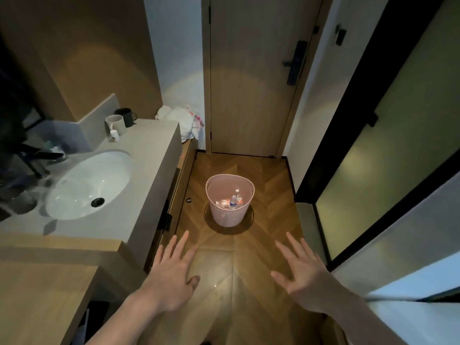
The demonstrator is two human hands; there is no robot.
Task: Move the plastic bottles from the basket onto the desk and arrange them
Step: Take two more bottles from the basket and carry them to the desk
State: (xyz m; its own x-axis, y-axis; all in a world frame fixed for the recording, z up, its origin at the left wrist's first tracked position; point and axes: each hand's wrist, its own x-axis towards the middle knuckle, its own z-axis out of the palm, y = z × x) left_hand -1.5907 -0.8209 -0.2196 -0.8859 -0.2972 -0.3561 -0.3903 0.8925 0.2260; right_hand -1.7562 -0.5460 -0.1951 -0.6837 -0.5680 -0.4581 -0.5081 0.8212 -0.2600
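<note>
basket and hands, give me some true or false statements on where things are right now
1. The basket stands on the floor. True.
2. The left hand grips a bottle. False: it is spread open and holds nothing.
3. Bottles lie inside the basket. True.
4. The right hand touches the basket. False: it is open and apart from it.
5. Both mugs sit in the sink. False: they stand on the counter behind it.
</note>
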